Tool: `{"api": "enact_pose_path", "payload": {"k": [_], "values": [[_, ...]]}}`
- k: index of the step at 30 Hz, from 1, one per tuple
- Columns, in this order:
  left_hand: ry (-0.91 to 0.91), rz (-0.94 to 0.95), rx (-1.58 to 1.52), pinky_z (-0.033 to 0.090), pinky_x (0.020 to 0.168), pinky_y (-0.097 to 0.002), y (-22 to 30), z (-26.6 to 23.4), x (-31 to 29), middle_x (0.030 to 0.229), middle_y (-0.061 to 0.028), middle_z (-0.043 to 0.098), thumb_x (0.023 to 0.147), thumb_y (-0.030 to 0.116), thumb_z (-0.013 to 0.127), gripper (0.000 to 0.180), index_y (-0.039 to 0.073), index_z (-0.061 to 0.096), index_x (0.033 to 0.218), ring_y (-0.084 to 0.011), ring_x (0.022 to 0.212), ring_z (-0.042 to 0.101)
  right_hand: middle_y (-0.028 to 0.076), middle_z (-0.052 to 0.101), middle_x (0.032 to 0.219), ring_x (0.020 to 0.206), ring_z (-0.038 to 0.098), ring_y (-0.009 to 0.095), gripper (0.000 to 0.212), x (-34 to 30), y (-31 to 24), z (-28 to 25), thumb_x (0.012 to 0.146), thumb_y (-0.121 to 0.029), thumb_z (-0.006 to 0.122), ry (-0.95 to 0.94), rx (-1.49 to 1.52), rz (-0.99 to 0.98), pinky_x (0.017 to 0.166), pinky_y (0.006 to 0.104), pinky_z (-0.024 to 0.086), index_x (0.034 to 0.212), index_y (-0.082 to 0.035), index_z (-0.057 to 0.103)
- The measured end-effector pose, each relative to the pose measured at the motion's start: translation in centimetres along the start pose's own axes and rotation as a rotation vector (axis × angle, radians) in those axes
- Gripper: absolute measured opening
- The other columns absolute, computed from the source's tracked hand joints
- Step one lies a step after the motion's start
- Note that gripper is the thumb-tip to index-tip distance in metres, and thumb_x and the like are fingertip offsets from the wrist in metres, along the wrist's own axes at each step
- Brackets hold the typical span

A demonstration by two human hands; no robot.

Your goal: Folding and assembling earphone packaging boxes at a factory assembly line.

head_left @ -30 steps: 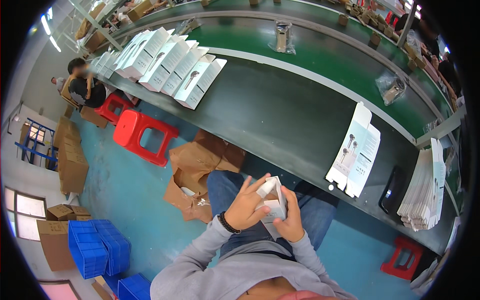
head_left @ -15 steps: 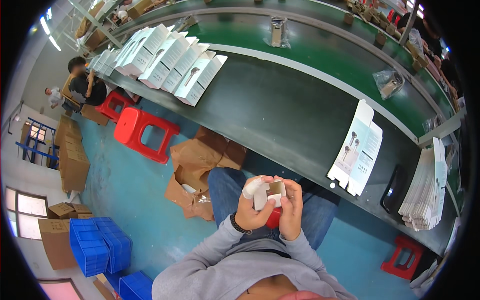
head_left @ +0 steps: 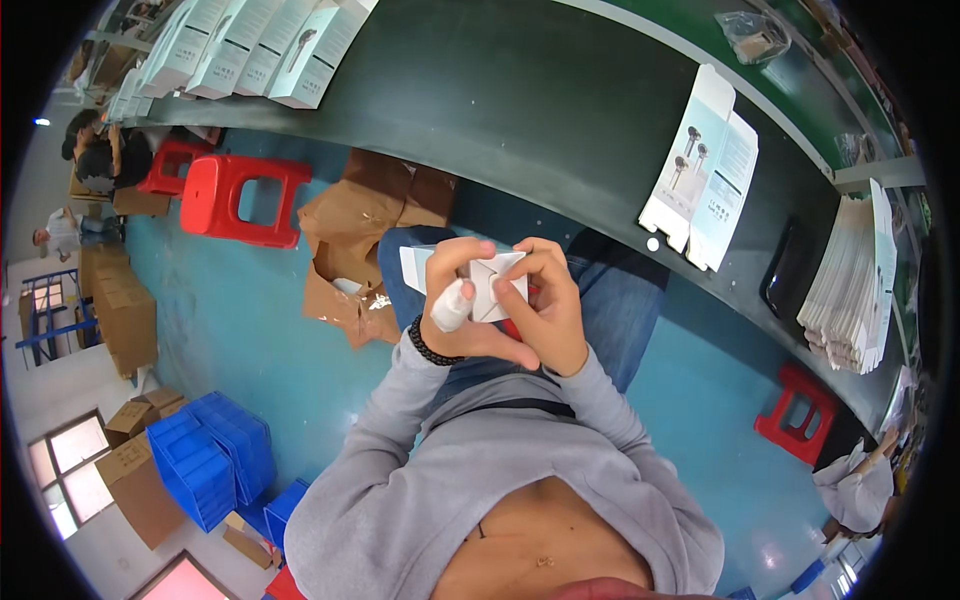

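Held over my lap is a small white carton (head_left: 483,302), its end facing up with the flaps folded in across it. My left hand (head_left: 447,305), one finger wrapped in white, curls round the carton's left side. Against the end flaps press the fingertips of my right hand (head_left: 556,312), whose other fingers bend round the far right side. A pale blue-white part of the carton sticks out to the left behind my left hand. Part of the carton is hidden by my fingers.
On the dark table (head_left: 480,95) lie an unfolded printed carton (head_left: 695,175), a black phone-like object (head_left: 782,268) and a stack of flat cartons (head_left: 848,285). Boxes (head_left: 318,55) stand far left. Below are brown paper (head_left: 370,210), a red stool (head_left: 205,200) and blue crates (head_left: 195,470).
The carton's open end is now covered by folded flaps. My right fingers have moved onto that end, and my left hand has turned round the side. The view has tilted down.
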State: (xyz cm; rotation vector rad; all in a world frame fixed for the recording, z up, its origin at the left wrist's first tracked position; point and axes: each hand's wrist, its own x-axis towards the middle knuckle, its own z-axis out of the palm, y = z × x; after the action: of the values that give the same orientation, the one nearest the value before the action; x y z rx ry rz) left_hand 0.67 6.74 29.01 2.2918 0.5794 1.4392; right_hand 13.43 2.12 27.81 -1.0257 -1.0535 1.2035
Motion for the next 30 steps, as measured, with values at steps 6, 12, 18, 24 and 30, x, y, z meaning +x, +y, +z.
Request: {"api": "enact_pose_path", "payload": {"k": [6, 12, 18, 24, 30], "values": [[0.047, -0.05, -0.032, 0.042, 0.073, -0.0336, 0.7, 1.1, -1.1, 0.121, -0.014, 0.038, 0.043, 0.053, 0.083, 0.117, 0.027, 0.022, 0.139, -0.0238, 0.096, 0.047, 0.007, 0.037, 0.105, 0.091, 0.049, 0.011, 0.024, -0.6, 0.6, 0.1, 0.077, 0.006, 0.06, 0.056, 0.241, 0.079, 0.077, 0.0247, 0.044, 0.09, -0.002, 0.043], [-0.042, -0.026, 0.045, 0.044, 0.072, -0.0325, 0.6, 1.1, -0.4, 0.121, -0.0148, 0.038, 0.043, 0.055, 0.082, 0.116, 0.022, 0.024, 0.138, -0.0234, 0.096, 0.047, 0.008, 0.038, 0.104, 0.087, 0.05, 0.012, 0.024, -0.4, 1.3, 0.2, 0.076, 0.006, 0.06, 0.128, 0.227, 0.043, 0.076, 0.0243, 0.043, 0.09, -0.002, 0.042], [-0.039, -0.041, 0.046, 0.044, 0.074, -0.0333, 0.1, 1.1, -0.5, 0.12, -0.0153, 0.038, 0.043, 0.054, 0.083, 0.114, 0.02, 0.028, 0.137, -0.0236, 0.096, 0.047, 0.009, 0.04, 0.1, 0.085, 0.051, 0.011, 0.025, 0.2, 2.0, -0.1, 0.076, 0.007, 0.059, 0.11, 0.133, 0.006, 0.074, 0.0236, 0.044, 0.092, -0.002, 0.042], [0.22, -0.305, -0.211, 0.044, 0.078, -0.0336, 0.4, -0.2, 0.4, 0.127, -0.0147, 0.034, 0.042, 0.055, 0.082, 0.125, 0.007, 0.019, 0.139, -0.0222, 0.102, 0.045, 0.016, 0.037, 0.128, 0.12, 0.041, 0.027, 0.059, 0.1, 2.8, -0.7, 0.073, 0.006, 0.059, -0.114, 0.112, -0.094, 0.095, 0.0326, 0.035, 0.126, -0.002, 0.037], [-0.515, -0.411, 0.028, 0.038, 0.092, -0.0409, 1.9, -6.0, 4.2, 0.125, -0.0176, 0.046, 0.06, 0.038, 0.081, 0.089, 0.0, 0.037, 0.128, -0.0285, 0.111, 0.047, 0.02, 0.042, 0.132, 0.119, 0.04, 0.038, 0.064, 0.5, 0.2, -1.9, 0.07, -0.024, 0.073, -0.216, -0.536, -0.429, 0.096, 0.0426, 0.035, 0.125, -0.001, 0.048]]}}
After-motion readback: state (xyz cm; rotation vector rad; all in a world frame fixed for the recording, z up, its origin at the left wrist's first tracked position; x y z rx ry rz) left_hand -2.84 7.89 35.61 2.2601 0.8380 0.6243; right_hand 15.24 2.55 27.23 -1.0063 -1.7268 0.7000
